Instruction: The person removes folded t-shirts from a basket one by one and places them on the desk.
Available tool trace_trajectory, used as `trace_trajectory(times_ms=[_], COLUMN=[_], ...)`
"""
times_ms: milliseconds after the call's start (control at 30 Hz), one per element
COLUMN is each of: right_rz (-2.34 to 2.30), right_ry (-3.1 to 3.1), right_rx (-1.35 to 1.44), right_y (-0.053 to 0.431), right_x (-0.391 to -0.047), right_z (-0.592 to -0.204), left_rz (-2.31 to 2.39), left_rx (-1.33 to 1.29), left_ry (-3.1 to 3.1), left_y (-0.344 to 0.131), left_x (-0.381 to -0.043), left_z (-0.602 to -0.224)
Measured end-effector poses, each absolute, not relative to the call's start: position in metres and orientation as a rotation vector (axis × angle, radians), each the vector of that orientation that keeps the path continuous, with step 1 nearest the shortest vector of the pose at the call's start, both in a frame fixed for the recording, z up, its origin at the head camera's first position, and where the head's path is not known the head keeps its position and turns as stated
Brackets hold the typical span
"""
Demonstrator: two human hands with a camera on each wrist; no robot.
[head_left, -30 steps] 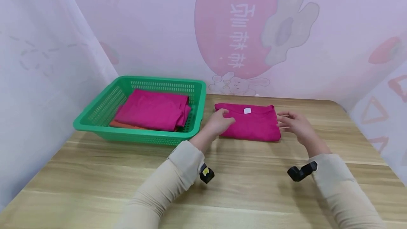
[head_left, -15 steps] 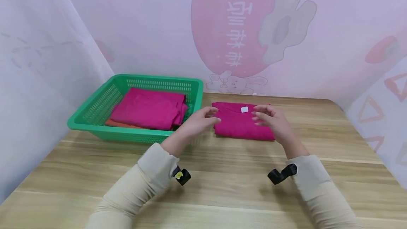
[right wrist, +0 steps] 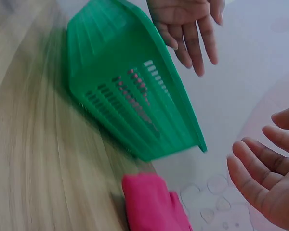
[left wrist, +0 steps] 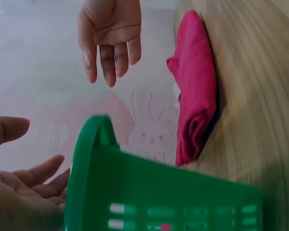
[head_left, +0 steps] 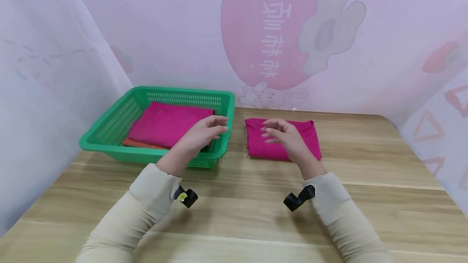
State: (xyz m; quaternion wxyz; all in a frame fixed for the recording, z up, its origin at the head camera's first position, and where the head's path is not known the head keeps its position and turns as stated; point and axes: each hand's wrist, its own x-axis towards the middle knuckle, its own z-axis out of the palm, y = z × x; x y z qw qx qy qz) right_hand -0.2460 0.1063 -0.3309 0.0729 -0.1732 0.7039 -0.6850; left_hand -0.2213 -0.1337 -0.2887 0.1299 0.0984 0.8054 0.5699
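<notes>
At the left of the desk (head_left: 241, 222) sits the green basket (head_left: 117, 149), perhaps kept to one side so the hands have room in front of it. Inside, a pink bundle (head_left: 164, 123) lies over an orange cloth (head_left: 142, 144), which shows only as a strip at the front; both lie flat, probably so that they stack neatly. The left hand (head_left: 199, 135) hovers over the basket's right end with loosely bent fingers and nothing in its grasp. Just right of the basket, apart from it, the pink cloth (head_left: 268, 149) rests flat on the desk, likely folded so as to hold a compact rectangle. Above its middle hangs the right hand (head_left: 287, 135), also holding nothing, its fingers relaxed. From the head view it could pass for touching the cloth, but the left wrist view shows a gap between them. That view also gives the cloth's layered, rolled end and a sliver of white at its edge, which the head view lacks. The right wrist view adds the basket's outer side, with pink showing through the slots, and sets the left hand above the rim.
</notes>
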Motion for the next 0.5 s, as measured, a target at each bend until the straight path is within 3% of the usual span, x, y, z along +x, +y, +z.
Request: trace_trajectory(times_ms=[500], right_rz=[-2.082], right_ry=[1.982], right_rx=[-0.611], right_y=[0.050], right_x=[-0.246], right_z=[-0.320], left_rz=[1.699], left_rx=[0.189], left_ry=[2.345], left_y=[-0.184], left_x=[-0.219], left_z=[-0.296])
